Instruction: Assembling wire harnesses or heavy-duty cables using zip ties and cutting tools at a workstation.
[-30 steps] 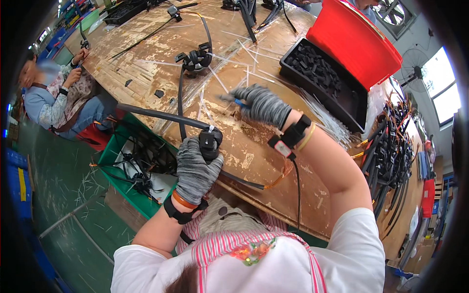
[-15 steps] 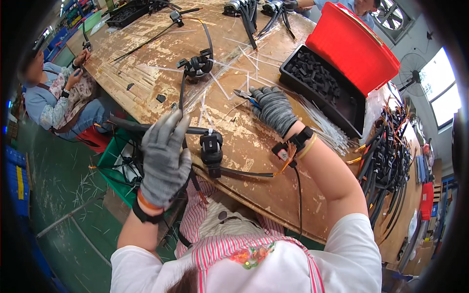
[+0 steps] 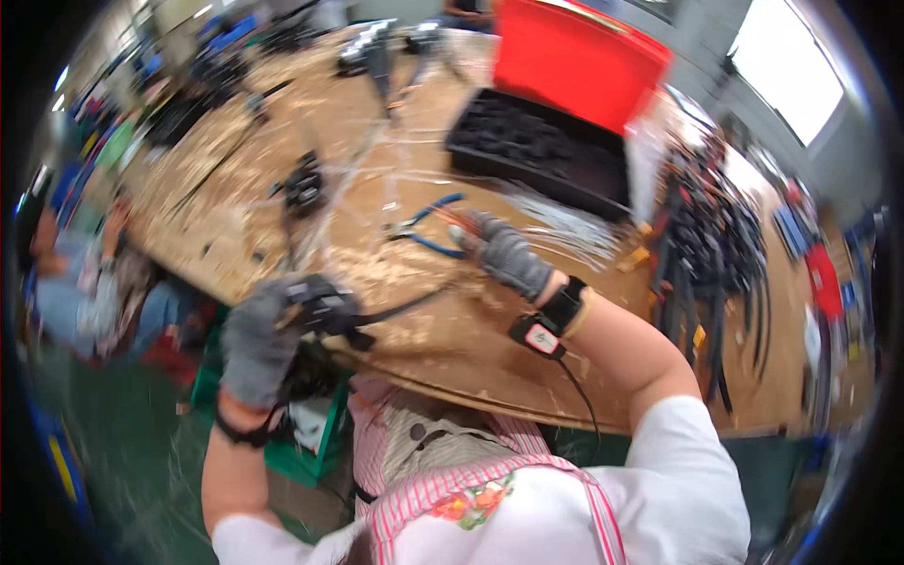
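My left hand (image 3: 252, 341), in a grey knit glove, is closed on a wiring harness (image 3: 328, 309) with a black ring-like part, held at the table's near left edge. From it a black cable (image 3: 410, 303) runs right towards my right hand (image 3: 513, 259), also gloved. The fingers of that hand are closed around the cable's end, where orange wires (image 3: 456, 218) stick out; motion blur softens the grip. Pliers with blue handles (image 3: 435, 249) lie spread on the table just left of these fingers. Another black harness (image 3: 303, 184) rests farther back.
A black tray (image 3: 537, 141) of small black parts stands at the back, with a red bin (image 3: 579, 61) behind it. White cable ties (image 3: 565, 226) lie before the tray. Bundled harnesses (image 3: 711, 226) heap at right. A green crate (image 3: 325, 443) sits below the edge; a co-worker (image 3: 80, 273) sits at left.
My right hand has let go of the pliers and taken the cable's orange-wired end. My left hand has closed on the harness and raised it. The view has turned.
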The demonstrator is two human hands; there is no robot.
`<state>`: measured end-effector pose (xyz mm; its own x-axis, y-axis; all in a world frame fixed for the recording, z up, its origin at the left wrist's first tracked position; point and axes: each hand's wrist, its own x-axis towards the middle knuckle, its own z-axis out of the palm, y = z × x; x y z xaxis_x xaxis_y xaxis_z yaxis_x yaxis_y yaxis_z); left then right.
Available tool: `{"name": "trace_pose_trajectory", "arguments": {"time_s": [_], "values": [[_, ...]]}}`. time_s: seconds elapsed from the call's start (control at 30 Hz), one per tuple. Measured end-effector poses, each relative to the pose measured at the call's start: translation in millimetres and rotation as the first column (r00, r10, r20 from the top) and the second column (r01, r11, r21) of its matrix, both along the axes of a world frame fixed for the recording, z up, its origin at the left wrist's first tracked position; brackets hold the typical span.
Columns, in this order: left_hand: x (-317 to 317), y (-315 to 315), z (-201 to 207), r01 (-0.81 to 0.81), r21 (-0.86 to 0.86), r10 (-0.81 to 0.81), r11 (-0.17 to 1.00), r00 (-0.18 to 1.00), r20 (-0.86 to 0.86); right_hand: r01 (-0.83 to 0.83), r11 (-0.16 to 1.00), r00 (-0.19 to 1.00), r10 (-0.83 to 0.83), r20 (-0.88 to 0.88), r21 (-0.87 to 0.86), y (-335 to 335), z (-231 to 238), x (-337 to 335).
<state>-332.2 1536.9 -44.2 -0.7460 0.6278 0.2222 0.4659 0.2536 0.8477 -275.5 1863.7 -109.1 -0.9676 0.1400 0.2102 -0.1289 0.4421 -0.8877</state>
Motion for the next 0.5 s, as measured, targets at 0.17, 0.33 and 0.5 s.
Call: {"name": "trace_pose_trajectory", "arguments": {"time_s": [0.17, 0.33, 0.5], "values": [[34, -11, 62, -0.224, 0.177, 0.258, 0.958, 0.946, -0.197, -0.278, 0.709, 0.928, 0.373, 0.011, -0.648, -20, 29, 59], [94, 78, 80, 0.150, 0.314, -0.107, 0.938, 0.983, -0.151, -0.419, 0.674, 0.897, 0.411, -0.162, -0.609, -86, 86, 117], [119, 117, 51, 0.397, -0.042, -0.358, 0.917, 0.769, -0.530, -0.313, 0.569, 0.931, 0.027, -0.363, -0.760, -78, 98, 138]]}}
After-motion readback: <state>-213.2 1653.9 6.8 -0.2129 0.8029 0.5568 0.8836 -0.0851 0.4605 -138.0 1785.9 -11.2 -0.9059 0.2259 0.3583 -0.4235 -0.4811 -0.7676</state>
